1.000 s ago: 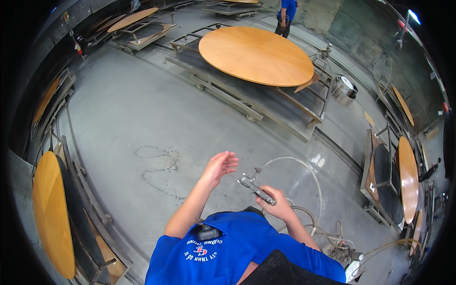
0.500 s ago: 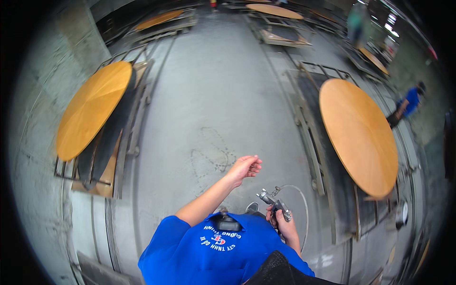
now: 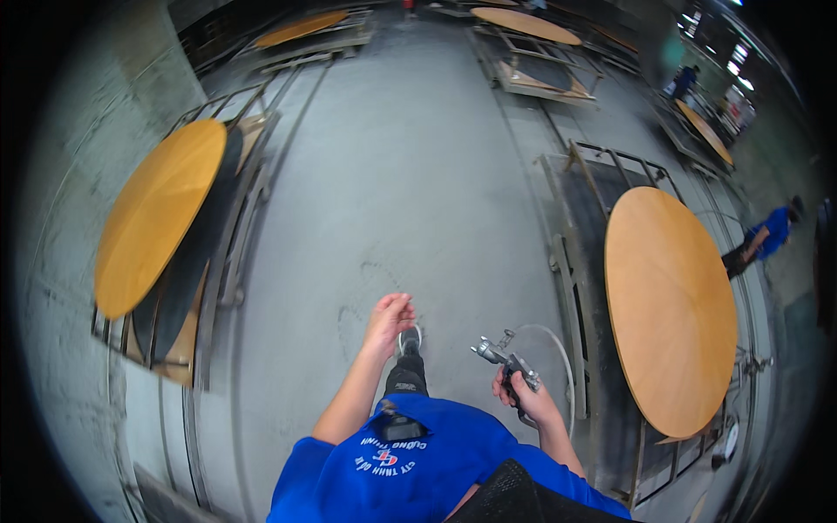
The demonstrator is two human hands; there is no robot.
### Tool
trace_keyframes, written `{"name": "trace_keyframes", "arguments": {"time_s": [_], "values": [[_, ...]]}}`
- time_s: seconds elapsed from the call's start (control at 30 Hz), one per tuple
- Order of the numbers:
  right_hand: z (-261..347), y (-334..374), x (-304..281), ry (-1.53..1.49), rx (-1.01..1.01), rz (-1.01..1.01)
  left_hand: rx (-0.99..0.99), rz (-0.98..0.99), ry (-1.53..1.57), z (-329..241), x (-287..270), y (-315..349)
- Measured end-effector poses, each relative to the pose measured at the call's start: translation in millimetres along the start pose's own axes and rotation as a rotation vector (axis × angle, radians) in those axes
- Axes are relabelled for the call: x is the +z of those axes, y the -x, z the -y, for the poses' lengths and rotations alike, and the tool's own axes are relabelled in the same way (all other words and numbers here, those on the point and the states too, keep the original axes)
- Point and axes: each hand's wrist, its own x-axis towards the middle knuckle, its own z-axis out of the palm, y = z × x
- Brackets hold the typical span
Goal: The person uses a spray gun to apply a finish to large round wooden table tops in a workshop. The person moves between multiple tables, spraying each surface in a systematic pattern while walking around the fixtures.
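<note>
1. My right hand (image 3: 529,399) grips a silvery-grey spray gun (image 3: 495,352), right of lower centre; fingers hide part of its handle.
2. My left hand (image 3: 389,324), lower centre, curls loosely; whether it holds anything, I can't tell.
3. The pale hose (image 3: 563,350) disappears behind my right forearm.
4. Lower right, a pail (image 3: 726,443) is partly hidden, its contents unclear.

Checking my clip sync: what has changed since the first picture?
The view swung left, carrying a round tabletop from top centre to the right side. The left hand curled somewhat, and a leg came into view. The right hand still holds the spray gun.
</note>
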Motion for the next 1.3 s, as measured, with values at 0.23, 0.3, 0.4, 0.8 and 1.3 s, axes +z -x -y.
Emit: {"name": "trace_keyframes", "arguments": {"time_s": [0.23, 0.3, 0.4, 0.8, 1.3], "values": [[35.4, -138.5, -14.2, 0.198, -0.094, -0.615, -0.045, 0.091, -0.038, -67.0, -4.6, -130.8], [48.6, -172.6, -34.3, 0.193, -0.104, -0.797, -0.068, 0.119, -0.069, -89.9, 4.9, -169.3], [55.2, -204.3, -64.7, 0.069, 0.061, -0.946, -0.102, 0.17, -0.152, -118.3, 23.4, -218.0], [29.7, -370.4, -220.1, -0.133, 0.23, -1.159, -0.792, -0.336, -0.34, -21.6, -97.9, -476.8], [106.3, -501.0, -309.4, 0.012, 0.211, -1.406, -0.681, 0.273, -1.315, -28.7, -76.6, -640.9]]}}
